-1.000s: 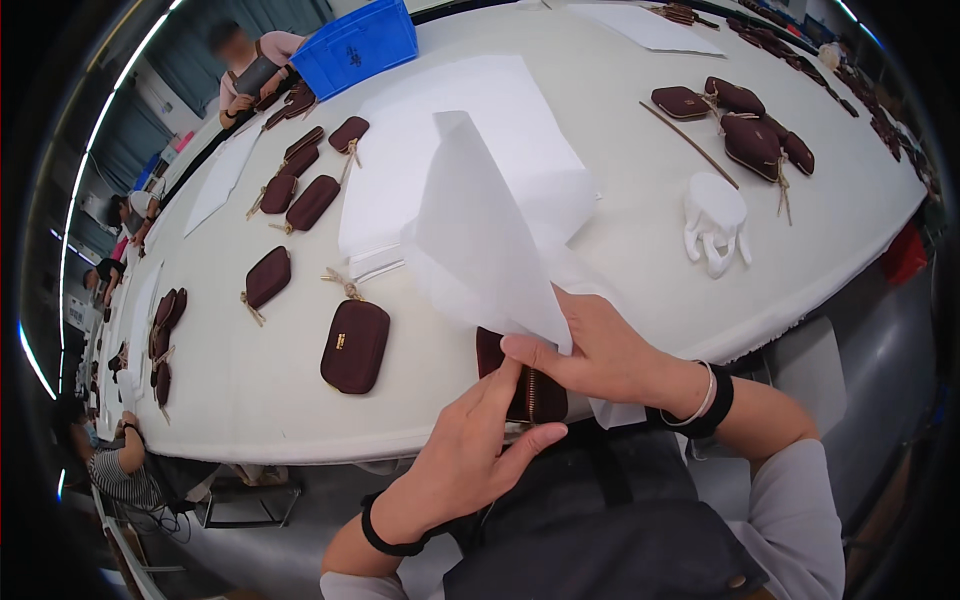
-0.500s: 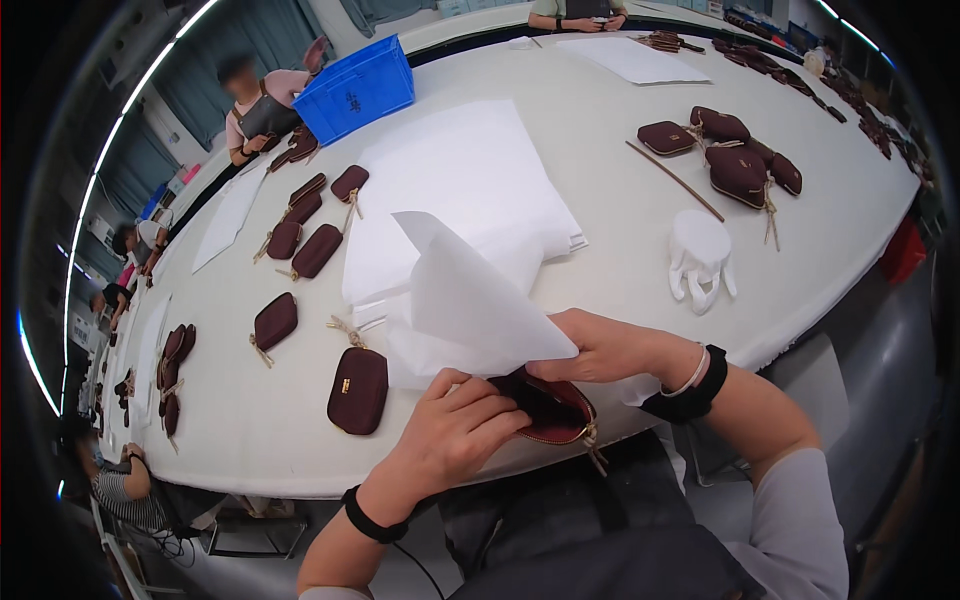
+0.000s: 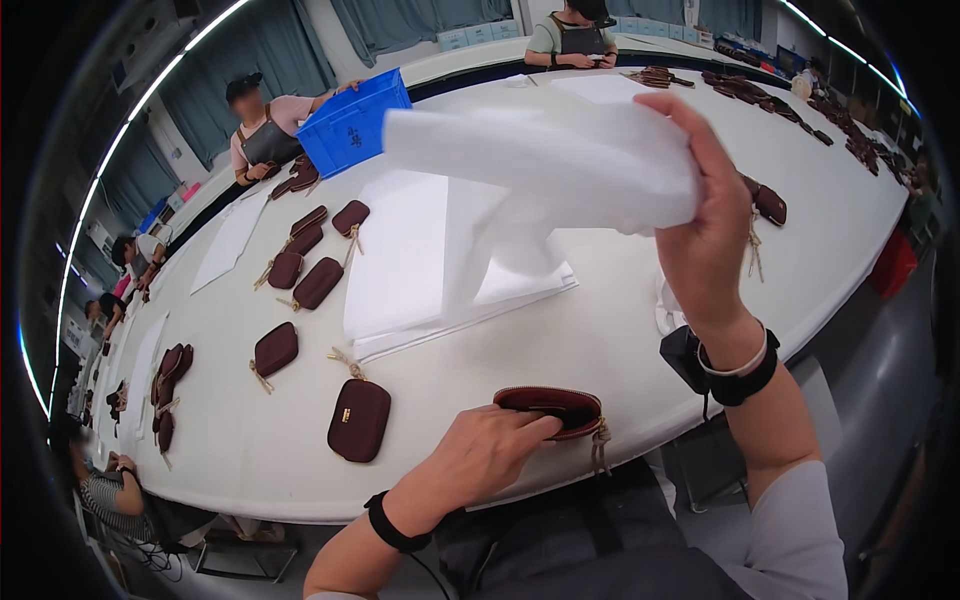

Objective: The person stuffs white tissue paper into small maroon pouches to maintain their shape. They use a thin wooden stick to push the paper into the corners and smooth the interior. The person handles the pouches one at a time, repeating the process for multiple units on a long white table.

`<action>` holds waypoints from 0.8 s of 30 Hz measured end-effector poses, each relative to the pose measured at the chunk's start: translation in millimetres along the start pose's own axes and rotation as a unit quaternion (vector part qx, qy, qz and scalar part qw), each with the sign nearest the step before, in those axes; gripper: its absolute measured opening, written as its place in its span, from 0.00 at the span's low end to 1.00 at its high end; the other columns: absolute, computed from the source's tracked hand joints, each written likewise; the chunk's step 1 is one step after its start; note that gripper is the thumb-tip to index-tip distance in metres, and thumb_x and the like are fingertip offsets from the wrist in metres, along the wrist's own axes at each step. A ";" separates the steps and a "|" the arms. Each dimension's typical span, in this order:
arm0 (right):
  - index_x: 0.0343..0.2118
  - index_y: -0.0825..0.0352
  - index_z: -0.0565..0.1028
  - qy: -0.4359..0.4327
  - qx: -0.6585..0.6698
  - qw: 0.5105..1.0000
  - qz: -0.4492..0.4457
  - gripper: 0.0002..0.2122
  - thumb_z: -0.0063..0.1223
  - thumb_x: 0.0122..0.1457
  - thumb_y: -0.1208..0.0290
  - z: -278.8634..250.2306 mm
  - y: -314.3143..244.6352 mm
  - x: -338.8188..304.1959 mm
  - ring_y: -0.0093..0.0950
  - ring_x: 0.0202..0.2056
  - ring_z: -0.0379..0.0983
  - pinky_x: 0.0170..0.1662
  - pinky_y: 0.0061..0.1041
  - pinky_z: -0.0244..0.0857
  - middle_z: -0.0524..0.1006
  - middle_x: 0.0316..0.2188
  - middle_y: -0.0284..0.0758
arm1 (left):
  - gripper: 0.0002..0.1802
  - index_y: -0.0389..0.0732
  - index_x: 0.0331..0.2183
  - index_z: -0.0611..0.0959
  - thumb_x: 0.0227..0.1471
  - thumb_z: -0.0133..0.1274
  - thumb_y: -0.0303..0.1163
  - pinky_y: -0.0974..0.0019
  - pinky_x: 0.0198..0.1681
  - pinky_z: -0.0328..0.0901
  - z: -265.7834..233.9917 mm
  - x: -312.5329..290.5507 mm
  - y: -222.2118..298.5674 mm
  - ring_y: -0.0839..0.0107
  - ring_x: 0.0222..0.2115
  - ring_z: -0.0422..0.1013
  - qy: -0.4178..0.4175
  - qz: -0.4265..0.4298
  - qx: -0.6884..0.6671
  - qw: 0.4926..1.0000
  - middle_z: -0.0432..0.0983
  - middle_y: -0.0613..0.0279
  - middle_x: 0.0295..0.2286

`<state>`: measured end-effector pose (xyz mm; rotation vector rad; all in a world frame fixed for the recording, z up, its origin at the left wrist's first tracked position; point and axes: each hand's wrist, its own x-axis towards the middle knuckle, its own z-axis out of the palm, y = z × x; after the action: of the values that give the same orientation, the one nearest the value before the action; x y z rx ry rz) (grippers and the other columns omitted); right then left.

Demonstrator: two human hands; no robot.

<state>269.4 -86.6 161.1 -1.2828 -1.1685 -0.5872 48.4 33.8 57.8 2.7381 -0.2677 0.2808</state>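
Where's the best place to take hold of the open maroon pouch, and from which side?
Probably the far rim of the open maroon pouch, pinched mid-edge from the far side and above. That rim is uncovered, and the gaping mouth should admit a finger. The left-hand grip reaches in from the left, and the cord tassel hangs at the right end.

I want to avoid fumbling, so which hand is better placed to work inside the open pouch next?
Probably your left hand: its fingers are at the mouth of the open pouch, while your right hand is raised, holding a white sheet.
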 end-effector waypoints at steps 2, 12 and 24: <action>0.55 0.66 0.72 -0.042 -0.066 0.993 -0.091 0.29 0.52 0.43 0.85 6.0 -23.5 -11.5 0.40 0.39 0.76 0.42 0.32 0.71 0.77 0.41 0.43 | 0.16 0.40 0.44 0.81 0.50 0.59 0.26 0.59 0.39 0.70 0.4 -2.2 -2.0 0.56 0.36 0.77 -0.012 -0.033 -0.024 0.999 0.81 0.57 0.35; 0.59 0.61 0.69 -0.570 0.103 0.785 0.221 0.22 0.55 0.61 0.69 12.2 -26.2 -67.7 0.42 0.42 0.77 0.43 0.33 0.71 0.79 0.44 0.44 | 0.16 0.43 0.44 0.83 0.51 0.61 0.29 0.53 0.42 0.68 7.1 -7.6 -0.4 0.53 0.41 0.74 0.051 -0.074 -0.083 0.993 0.79 0.54 0.38; 0.49 0.64 0.71 -0.636 0.115 0.749 0.148 0.19 0.46 0.52 0.82 22.3 3.0 -91.3 0.51 0.36 0.75 0.41 0.44 0.66 0.78 0.31 0.49 | 0.19 0.46 0.48 0.83 0.54 0.62 0.35 0.60 0.43 0.71 31.9 -45.3 -30.5 0.61 0.41 0.77 0.166 -0.029 -0.063 0.984 0.81 0.60 0.40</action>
<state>231.9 -88.0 75.0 -1.5987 -1.9551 0.8533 16.7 56.1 7.9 2.5178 -0.1106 0.6707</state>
